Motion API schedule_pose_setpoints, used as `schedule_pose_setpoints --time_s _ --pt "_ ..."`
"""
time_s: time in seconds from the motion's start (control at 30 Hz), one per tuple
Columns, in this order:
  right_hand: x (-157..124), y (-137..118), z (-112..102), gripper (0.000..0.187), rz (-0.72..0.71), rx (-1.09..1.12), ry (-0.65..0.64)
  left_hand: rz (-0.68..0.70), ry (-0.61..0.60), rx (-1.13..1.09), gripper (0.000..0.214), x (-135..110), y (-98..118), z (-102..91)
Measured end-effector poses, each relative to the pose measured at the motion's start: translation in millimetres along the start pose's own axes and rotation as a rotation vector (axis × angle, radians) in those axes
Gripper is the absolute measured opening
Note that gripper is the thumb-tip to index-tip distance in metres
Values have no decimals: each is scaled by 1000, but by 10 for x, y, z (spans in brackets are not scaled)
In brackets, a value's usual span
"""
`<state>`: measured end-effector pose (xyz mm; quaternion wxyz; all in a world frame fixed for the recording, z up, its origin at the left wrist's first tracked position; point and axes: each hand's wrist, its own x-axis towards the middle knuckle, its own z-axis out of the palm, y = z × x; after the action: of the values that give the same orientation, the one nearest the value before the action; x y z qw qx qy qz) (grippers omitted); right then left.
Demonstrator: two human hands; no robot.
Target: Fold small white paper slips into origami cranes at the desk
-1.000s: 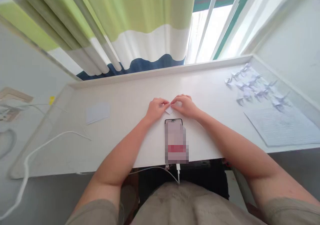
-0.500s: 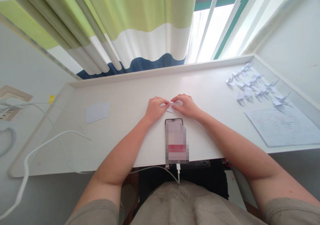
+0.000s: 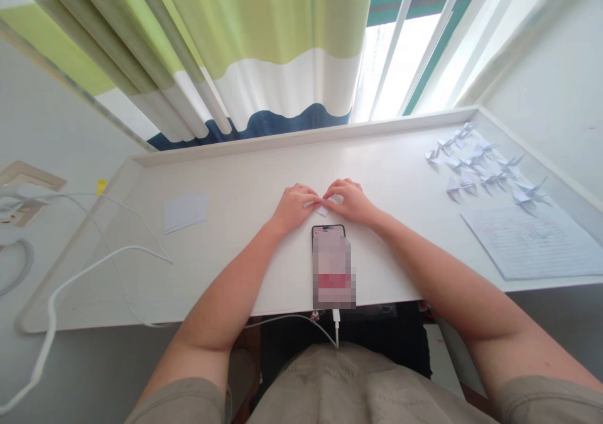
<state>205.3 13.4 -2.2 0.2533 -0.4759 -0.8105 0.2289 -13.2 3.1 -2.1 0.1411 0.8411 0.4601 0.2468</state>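
A small folded piece of white paper [image 3: 322, 210] lies at the middle of the desk, its lower corner pointing towards me. My left hand [image 3: 296, 207] pinches it from the left side, thumb and fingertips together. From the right, my right hand [image 3: 347, 201] pinches the same paper, and the fingertips of both hands nearly meet over it. Most of the paper's upper part is hidden under the fingers. Just below the hands lies a phone [image 3: 328, 267], its screen blurred out, with a white charging plug [image 3: 336, 318] at its lower end.
Several folded paper cranes [image 3: 490, 169] stand at the back right of the white desk [image 3: 226, 185]. A sheet of written paper [image 3: 532, 245] lies in front of them. Blank white paper squares [image 3: 185, 213] are at the left. A white cable [image 3: 94, 270] crosses the left edge.
The fingertips have shifted slightly on the paper, and less of it shows beneath them. Both hands stay in nearly the same place; the rest lies as before.
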Motion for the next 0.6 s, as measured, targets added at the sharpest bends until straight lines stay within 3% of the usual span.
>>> schedule_pose_setpoints --time_s 0.3,0.6 --pt "-9 4 -12 10 -64 -68 1 42 -55 110 22 3 90 -61" --pt "-52 -95 -37 16 -28 -125 -7 -63 -13 -10 16 -1 127 -85"
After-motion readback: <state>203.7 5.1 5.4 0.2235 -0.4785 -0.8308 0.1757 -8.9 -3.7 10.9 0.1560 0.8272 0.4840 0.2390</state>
